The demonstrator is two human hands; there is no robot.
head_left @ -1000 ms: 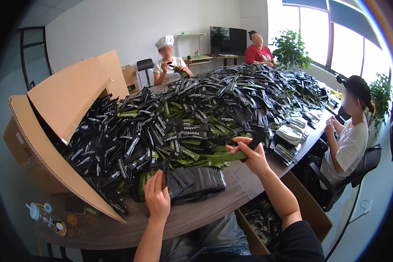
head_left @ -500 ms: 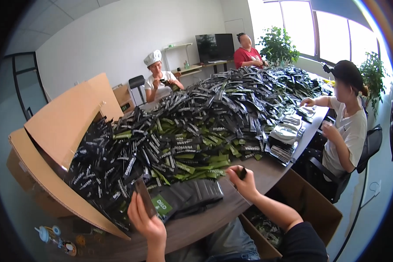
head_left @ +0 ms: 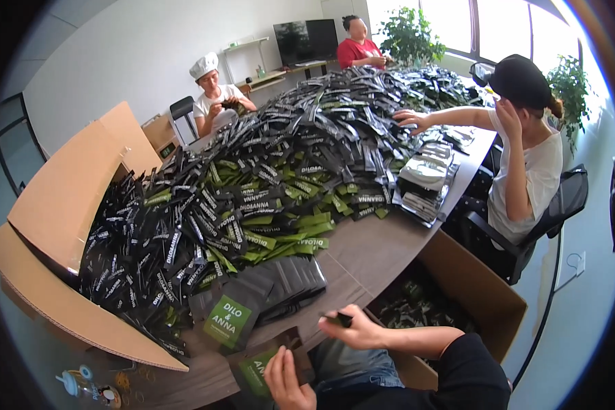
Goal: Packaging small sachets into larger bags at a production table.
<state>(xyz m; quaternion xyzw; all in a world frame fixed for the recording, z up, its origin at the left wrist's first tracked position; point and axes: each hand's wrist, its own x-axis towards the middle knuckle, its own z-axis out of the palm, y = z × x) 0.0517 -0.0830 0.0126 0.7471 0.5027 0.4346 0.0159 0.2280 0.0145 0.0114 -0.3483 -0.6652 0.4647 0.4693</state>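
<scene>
Brown table (head_left: 362, 263) beneath white-lettered pouches (head_left: 231, 313)

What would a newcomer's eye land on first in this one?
Probably the huge heap of black and green packets across the table, with an open cardboard box at its left. Next, near the lower edge, the left hand holds a green-labelled pouch and the right hand a small dark item.

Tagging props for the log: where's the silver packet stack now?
In the head view, the stack of silver packets lies right of centre near the edge of the table, between the sachet pile and the co-worker in the black cap.
</scene>
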